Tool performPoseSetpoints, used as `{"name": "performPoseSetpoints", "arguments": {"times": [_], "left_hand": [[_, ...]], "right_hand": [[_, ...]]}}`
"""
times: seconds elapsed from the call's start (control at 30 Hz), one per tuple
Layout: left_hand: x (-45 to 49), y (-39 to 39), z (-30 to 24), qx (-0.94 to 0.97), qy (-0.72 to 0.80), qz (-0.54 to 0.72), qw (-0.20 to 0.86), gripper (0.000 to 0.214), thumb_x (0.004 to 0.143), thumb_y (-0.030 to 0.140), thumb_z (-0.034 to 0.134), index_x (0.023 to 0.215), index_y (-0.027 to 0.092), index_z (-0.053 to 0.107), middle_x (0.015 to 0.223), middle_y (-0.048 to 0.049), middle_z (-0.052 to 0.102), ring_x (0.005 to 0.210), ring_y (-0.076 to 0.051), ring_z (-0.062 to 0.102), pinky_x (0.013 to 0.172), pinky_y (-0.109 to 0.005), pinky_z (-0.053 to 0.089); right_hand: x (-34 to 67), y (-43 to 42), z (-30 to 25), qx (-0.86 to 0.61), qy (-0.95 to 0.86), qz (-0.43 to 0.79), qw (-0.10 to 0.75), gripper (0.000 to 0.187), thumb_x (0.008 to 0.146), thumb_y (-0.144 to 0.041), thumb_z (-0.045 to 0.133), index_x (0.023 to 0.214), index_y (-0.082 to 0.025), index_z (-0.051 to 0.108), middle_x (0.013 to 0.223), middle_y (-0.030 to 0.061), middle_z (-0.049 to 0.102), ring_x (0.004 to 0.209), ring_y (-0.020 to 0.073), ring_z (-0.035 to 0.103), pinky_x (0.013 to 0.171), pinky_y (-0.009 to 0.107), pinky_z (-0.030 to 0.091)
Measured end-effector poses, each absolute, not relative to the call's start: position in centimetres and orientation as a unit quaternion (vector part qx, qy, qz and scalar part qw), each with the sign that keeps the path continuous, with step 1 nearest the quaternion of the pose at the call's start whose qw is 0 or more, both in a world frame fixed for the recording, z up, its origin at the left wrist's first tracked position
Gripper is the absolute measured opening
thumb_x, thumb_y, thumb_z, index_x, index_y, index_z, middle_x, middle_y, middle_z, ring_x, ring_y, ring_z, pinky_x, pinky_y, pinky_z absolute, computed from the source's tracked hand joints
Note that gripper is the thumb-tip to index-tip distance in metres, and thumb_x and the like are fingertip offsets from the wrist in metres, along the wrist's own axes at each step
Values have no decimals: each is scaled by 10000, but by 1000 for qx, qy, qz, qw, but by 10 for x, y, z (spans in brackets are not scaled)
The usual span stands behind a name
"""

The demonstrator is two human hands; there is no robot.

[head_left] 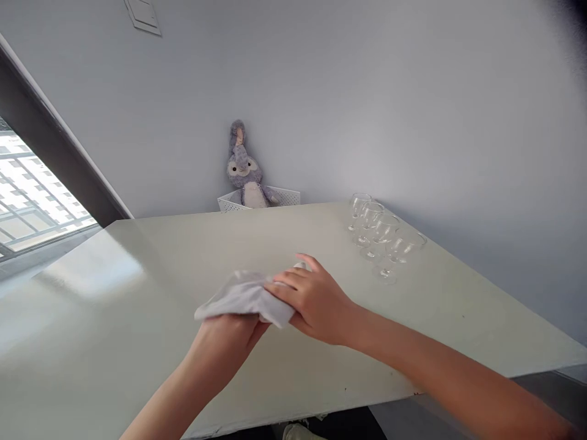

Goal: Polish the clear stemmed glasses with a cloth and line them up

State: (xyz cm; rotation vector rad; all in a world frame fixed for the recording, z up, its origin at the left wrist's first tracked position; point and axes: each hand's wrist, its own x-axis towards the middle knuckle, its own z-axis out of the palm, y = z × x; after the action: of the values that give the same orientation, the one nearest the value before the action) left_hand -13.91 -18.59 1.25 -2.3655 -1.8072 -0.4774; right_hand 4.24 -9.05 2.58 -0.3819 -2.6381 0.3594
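Observation:
A white cloth point(241, 294) is held between both hands over the middle of a pale table point(137, 293). My left hand point(228, 338) is under the cloth, its fingers hidden by the fabric. My right hand point(314, 299) lies on the cloth's right side, fingers curled over it. Something seems wrapped inside the cloth, but I cannot make it out. Several clear stemmed glasses point(380, 238) stand in a row to the right of my hands, near the wall.
A grey plush rabbit point(244, 168) sits in a white perforated basket point(284, 197) behind the table's far edge, against the wall. A window point(32, 201) is at the left. The table's near edge runs below my forearms.

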Motion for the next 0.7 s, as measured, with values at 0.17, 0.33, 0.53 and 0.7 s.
{"name": "performPoseSetpoints", "arguments": {"times": [0.17,0.33,0.53,0.7], "left_hand": [[-133,-184,12,-814,-535,-166,155,221,925,266,427,969,174,623,681,-13,667,570,-147,585,538,-263,356],[-125,-188,5,-772,-573,-202,187,291,941,289,411,1169,188,560,646,0,629,545,-124,534,527,-246,340],[-98,-186,-8,-657,-679,-295,146,323,947,289,385,1226,178,504,728,-21,642,592,-117,534,562,-234,366],[-84,-177,-3,-578,-748,-323,51,315,950,337,328,1154,189,517,857,-46,655,636,-136,555,539,-242,357]], "right_hand": [[38,-56,35,-236,-853,457,84,382,925,-467,398,773,-191,614,707,10,595,661,166,544,682,315,430],[45,-54,17,-169,-587,758,230,399,913,-515,431,1038,-190,626,989,58,652,910,195,608,824,324,463],[32,-101,5,-158,-365,828,394,443,956,-495,300,1174,-242,591,1177,52,622,1089,209,572,927,377,469],[16,-138,-8,-170,-363,777,485,405,959,-452,345,1256,-246,528,1292,51,551,1207,233,487,1031,426,391]]}}
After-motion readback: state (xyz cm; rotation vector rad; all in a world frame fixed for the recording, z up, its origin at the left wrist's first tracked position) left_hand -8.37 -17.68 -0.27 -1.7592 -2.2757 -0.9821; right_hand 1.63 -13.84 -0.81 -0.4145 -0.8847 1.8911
